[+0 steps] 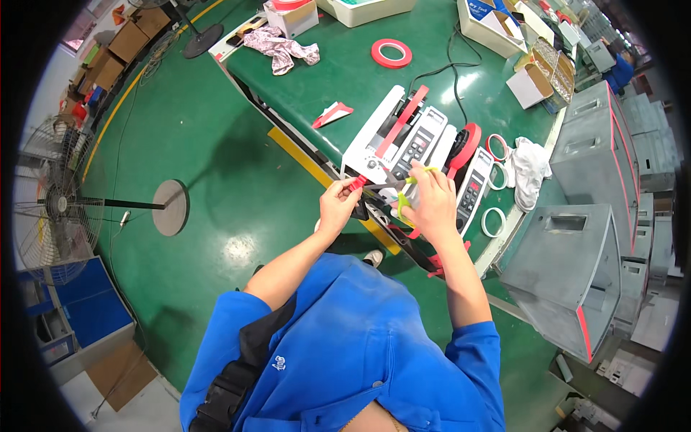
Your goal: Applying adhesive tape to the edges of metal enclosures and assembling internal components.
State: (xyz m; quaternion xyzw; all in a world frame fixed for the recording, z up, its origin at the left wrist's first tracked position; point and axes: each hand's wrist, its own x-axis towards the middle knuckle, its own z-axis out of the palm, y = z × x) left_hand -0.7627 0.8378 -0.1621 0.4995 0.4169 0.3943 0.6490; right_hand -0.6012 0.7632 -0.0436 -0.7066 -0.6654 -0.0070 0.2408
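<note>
My left hand (pixel 337 209) pinches a short piece of red tape (pixel 358 183) at the front of a white tape dispenser (pixel 358 147). In my right hand (pixel 435 204) is a pair of scissors (pixel 403 206) with yellow-green handles. Their blades point left, toward the tape, close to my left fingertips; whether they touch it I cannot tell. A red tape roll (pixel 407 115) is mounted in the dispenser. Just to the right stands a second dispenser (pixel 475 189) with its own red roll (pixel 466 147). Red strips hang at the table's near edge below my right hand.
The green table (pixel 338 72) carries a loose red tape roll (pixel 391 53), a crumpled patterned cloth (pixel 279 47), white rings (pixel 493 222), a white rag (pixel 529 173) and a black cable (pixel 453 65). Grey metal housings (pixel 561 248) stand at right. A fan (pixel 59 201) stands at left.
</note>
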